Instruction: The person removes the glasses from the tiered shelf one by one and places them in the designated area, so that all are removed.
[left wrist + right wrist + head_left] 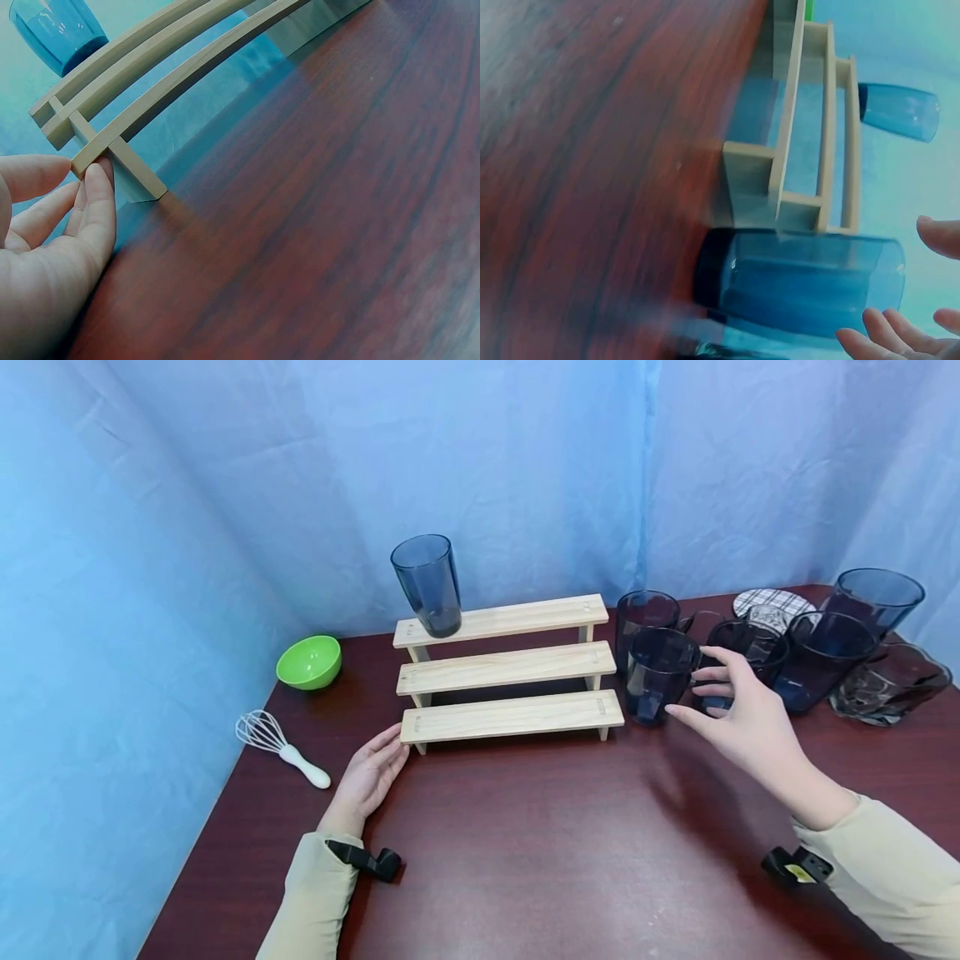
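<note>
A three-tier wooden rack stands on the table with a tall blue glass on the left of its top tier. My left hand pinches the left end of the lowest tier; thumb and fingertips meet its corner in the left wrist view. Beside the rack's right end is a dark blue glass. My right hand reaches to that glass with thumb and fingers spread apart, not curled round it. In the right wrist view the fingertips are near the glass's rim.
Behind and right of my right hand stand several dark glasses and mugs, including a tall glass and a wavy clear glass. A checked round coaster lies behind them. At left are a green bowl and a white whisk.
</note>
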Available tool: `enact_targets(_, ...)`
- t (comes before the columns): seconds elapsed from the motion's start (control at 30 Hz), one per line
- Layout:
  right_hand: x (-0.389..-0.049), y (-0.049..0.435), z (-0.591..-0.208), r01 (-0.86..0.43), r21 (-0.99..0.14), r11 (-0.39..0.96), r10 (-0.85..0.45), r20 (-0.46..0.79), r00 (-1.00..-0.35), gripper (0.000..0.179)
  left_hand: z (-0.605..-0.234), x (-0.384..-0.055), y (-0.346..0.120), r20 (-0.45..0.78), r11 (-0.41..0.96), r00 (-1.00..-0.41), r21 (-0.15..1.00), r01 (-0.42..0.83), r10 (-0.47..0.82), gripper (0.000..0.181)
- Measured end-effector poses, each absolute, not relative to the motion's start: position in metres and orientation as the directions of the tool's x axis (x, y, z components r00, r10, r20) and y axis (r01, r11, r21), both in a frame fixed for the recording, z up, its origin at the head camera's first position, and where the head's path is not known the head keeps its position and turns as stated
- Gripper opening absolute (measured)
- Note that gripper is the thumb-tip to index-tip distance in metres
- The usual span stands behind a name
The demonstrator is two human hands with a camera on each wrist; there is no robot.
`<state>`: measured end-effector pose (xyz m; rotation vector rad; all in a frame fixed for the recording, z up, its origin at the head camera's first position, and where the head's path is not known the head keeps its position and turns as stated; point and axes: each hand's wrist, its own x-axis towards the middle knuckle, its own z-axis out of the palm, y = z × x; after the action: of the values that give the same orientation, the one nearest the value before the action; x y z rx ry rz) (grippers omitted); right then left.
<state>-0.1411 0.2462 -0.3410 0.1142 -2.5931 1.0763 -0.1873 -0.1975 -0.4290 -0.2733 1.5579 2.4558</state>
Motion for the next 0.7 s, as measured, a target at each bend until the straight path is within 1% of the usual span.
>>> enact_targets(0.13, -0.138, 0.239, -0.338, -0.265, -0.666, 0.697, 0.011, 0.38, -0.925, 0.075, -0.429, -0.187, -0.197, -0.265, -0.408, -0.96, 0.87, -0.278, 0.088, 0.051)
enact_targets(0.33, -0.139, 0.224, -0.334, -0.332, -0.669, 0.665, -0.038, 0.414, -0.91, 0.075, -0.43, -0.187, -0.198, -0.252, -0.411, -0.964, 0.872, -0.265, 0.087, 0.051)
enact_targets(0.47, -0.143, 0.215, -0.332, -0.352, -0.679, 0.644, -0.044, 0.426, -0.903, 0.074, -0.43, -0.187, -0.199, -0.234, -0.407, -0.969, 0.879, -0.248, 0.084, 0.051)
enact_targets(0.7, -0.155, 0.196, -0.327, -0.372, -0.722, 0.583, -0.049, 0.426, -0.903, 0.074, -0.43, -0.187, -0.198, -0.244, -0.407, -0.966, 0.876, -0.257, 0.086, 0.051)
